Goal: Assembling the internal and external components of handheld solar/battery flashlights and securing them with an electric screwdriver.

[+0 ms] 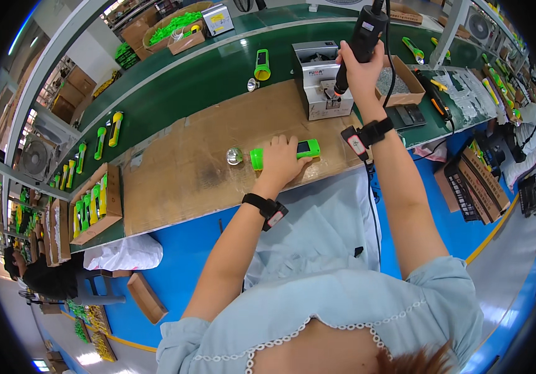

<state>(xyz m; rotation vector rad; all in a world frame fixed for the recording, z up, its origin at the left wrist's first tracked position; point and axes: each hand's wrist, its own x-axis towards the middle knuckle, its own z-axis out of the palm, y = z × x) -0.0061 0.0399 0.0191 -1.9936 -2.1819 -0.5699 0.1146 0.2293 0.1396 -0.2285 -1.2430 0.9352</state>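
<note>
On the cardboard sheet (174,168), a green flashlight body (309,148) lies on its side, with my left hand (280,163) wrapped over its middle. A silvery reflector head (235,156) sits just off its left end. My right hand (364,73) grips a black electric screwdriver (368,34), held tilted with its bit pointing down. That bit is at the front of a grey screw feeder (306,70); whether a screw is on it is too small to tell. Beyond the sheet lies another green flashlight body (262,64) with its reflector (253,85) beside it.
Right of the feeder stands a cardboard box of small screws (397,84), with a black-and-orange tool (435,96) nearby. Several flashlights (116,129) rest at the left, near an open carton (115,193) of more. The screwdriver's cable (387,56) hangs from above.
</note>
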